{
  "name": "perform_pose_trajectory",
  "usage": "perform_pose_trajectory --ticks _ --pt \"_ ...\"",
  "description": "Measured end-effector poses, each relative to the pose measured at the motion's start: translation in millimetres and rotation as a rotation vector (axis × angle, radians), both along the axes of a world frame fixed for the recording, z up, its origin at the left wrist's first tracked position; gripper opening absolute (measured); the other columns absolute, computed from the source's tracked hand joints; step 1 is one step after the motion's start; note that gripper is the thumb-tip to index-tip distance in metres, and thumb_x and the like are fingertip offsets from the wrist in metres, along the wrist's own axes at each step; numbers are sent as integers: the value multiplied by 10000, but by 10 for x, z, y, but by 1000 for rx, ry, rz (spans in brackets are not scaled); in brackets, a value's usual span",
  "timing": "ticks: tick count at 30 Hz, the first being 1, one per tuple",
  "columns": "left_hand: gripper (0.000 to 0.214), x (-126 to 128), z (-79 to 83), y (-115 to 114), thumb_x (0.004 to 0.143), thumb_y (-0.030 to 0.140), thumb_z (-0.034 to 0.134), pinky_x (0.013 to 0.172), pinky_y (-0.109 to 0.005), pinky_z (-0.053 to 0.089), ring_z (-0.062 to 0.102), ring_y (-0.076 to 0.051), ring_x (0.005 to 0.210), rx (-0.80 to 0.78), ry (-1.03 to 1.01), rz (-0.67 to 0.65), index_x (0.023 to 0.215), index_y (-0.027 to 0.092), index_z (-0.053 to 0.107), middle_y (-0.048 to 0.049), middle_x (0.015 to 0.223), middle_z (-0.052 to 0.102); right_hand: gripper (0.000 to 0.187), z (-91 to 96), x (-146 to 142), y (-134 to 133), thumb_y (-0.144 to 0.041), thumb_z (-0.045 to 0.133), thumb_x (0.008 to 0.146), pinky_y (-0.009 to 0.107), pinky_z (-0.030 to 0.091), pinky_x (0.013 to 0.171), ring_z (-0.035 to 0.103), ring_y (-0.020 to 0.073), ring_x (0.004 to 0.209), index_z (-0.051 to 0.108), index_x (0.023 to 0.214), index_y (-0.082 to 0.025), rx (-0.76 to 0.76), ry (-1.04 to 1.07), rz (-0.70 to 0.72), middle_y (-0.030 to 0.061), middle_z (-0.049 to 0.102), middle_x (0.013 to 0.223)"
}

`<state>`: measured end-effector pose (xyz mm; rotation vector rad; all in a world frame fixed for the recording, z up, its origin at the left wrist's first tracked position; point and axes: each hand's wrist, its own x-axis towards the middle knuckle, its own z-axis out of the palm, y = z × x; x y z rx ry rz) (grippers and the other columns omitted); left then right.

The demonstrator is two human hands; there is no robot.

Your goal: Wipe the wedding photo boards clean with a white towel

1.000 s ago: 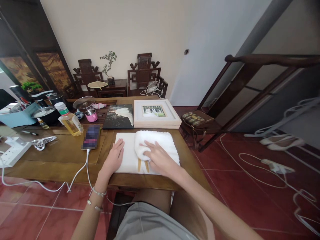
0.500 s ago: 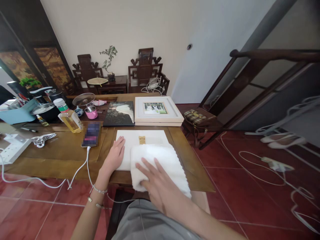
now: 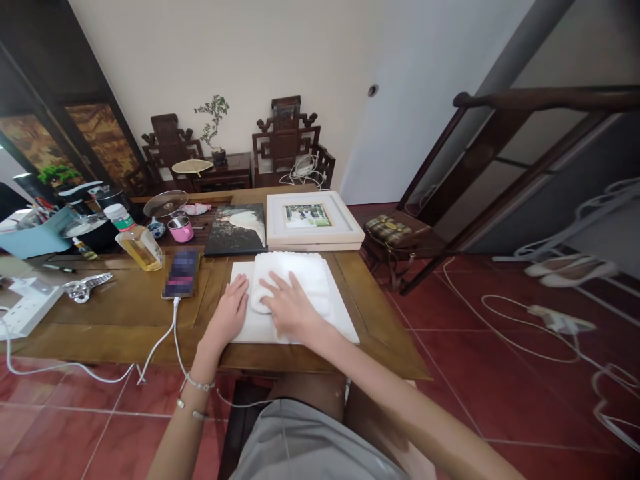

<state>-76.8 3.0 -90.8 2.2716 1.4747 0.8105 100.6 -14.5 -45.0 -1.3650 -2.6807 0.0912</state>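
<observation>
A flat white panel (image 3: 345, 330) lies on the wooden table in front of me. On its far part rests a folded white towel (image 3: 313, 280) with a scalloped edge. My right hand (image 3: 290, 303) presses on the towel from above, its fingers spread. My left hand (image 3: 233, 310) lies flat along the panel's left edge, fingers stretched out and holding nothing. A bracelet and an open bangle circle the left wrist.
Behind the panel lie a dark photo panel (image 3: 235, 230) and a pale framed photo (image 3: 315, 230). Leftward are a phone (image 3: 181, 275) on a white cable, an oil bottle (image 3: 135, 243), a pink cup (image 3: 181, 229), a hair claw (image 3: 86, 287) and a power strip (image 3: 30, 310).
My right hand has slid the towel away from me, from the panel's near right side to its far part. The tan patch on the panel is now mostly covered. My left hand stays put.
</observation>
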Motion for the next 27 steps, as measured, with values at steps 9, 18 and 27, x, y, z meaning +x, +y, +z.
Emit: perform_pose_trajectory --ticks 9,18,27 --pt "429 2 39 -16 916 193 300 1123 -470 211 300 -220 1362 -3 11 -16 1306 126 465 -140 1420 413 305 149 155 -809 -136 511 700 579 122 1098 233 292 1365 677 939 -225 -231 57 181 55 423 1417" --pt "447 9 53 -6 938 299 310 1138 -440 176 306 -210 1359 -51 -59 19 1321 114 446 -138 1431 395 409 122 40 -85 -64 463 712 533 172 1089 286 266 1345 626 1072 -167 -102 119 -46 108 501 1351" --pt "540 47 275 -63 955 432 213 1133 -363 231 335 -173 1345 -163 -388 140 1364 127 388 -88 1449 374 281 59 -69 -524 -148 515 713 578 153 1080 303 302 1331 670 942 -200 -96 118 361 59 511 1349"
